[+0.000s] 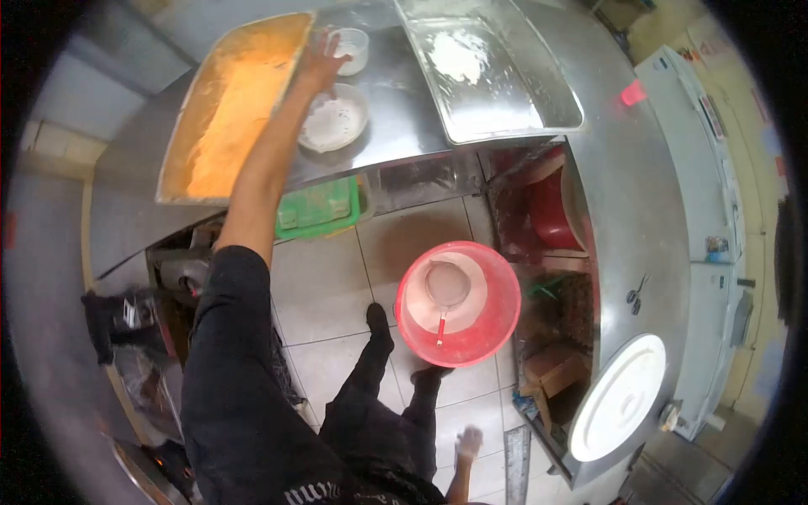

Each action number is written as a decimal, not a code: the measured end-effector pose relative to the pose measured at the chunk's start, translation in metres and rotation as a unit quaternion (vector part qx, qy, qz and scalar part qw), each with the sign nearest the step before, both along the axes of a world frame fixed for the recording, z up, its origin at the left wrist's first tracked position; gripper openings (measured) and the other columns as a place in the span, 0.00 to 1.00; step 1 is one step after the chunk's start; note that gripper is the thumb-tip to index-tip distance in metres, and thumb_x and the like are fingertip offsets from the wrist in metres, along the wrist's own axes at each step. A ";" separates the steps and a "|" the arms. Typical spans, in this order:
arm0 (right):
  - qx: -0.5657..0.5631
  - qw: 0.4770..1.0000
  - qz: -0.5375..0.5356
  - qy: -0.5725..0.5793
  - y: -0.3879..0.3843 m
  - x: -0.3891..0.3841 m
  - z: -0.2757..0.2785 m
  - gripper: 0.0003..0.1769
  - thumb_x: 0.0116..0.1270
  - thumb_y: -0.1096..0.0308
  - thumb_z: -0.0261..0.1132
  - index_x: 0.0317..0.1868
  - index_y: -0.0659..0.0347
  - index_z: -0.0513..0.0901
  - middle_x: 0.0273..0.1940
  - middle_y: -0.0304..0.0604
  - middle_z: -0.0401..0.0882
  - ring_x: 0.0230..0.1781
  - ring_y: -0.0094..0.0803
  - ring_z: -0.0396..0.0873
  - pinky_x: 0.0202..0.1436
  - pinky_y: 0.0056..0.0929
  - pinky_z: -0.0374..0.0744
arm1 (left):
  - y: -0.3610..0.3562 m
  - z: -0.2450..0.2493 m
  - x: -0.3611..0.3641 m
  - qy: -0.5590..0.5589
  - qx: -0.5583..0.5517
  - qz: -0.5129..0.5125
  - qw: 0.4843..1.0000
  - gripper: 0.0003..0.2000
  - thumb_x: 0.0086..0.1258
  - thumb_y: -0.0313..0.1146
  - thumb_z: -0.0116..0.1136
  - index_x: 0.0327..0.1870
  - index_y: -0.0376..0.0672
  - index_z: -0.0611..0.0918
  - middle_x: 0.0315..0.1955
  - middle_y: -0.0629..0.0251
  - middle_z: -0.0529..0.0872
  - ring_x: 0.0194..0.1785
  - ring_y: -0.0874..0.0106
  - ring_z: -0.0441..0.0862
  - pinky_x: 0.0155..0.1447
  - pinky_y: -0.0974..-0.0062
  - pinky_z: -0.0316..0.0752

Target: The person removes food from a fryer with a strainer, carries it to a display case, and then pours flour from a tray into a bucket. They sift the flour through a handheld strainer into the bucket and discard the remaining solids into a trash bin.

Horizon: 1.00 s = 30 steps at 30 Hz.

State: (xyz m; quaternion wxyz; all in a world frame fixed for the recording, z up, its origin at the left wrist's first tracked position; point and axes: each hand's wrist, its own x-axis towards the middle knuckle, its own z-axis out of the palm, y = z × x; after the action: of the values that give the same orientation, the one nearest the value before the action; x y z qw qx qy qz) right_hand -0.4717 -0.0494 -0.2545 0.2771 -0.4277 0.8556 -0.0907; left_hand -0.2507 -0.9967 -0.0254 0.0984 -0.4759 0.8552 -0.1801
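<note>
My left hand (320, 66) is stretched out over the counter, its fingers spread at the near-left rim of a small clear plastic tub (354, 52) with white contents. Whether the fingertips press on the tub is hard to see. Just below that hand sits a white bowl (335, 119) with white powder inside. To its left lies a long metal tray (172, 187) holding an orange, crumbly mass (244, 105). Low by my side hangs my right hand (469, 443), pale as if dusted, blurred and away from any object.
A red tub (501, 324) on the tiled floor holds pale powder and a red-handled sieve (447, 286). On the counter are a metal tray (505, 118) with white stuff, scissors (637, 295) and a white round lid (619, 397). A green crate (318, 206) is below.
</note>
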 end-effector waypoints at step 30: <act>-0.093 0.837 -0.325 -0.431 -0.166 0.024 -0.096 0.23 0.60 0.68 0.50 0.58 0.54 0.65 0.52 0.42 0.70 0.48 0.37 0.72 0.47 0.31 0.71 | 0.417 -0.290 -0.114 0.259 0.456 -0.064 0.849 0.29 0.60 0.46 0.52 0.58 0.38 0.63 0.58 0.48 0.64 0.63 0.54 0.58 0.66 0.61 0.50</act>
State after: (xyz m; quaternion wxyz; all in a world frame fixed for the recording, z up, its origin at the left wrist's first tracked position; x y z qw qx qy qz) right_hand -0.4476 -0.2155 -0.3508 0.5311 -0.0670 0.7272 -0.4297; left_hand -0.3651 -0.5797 -0.3152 0.0669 -0.3511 0.8643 0.3538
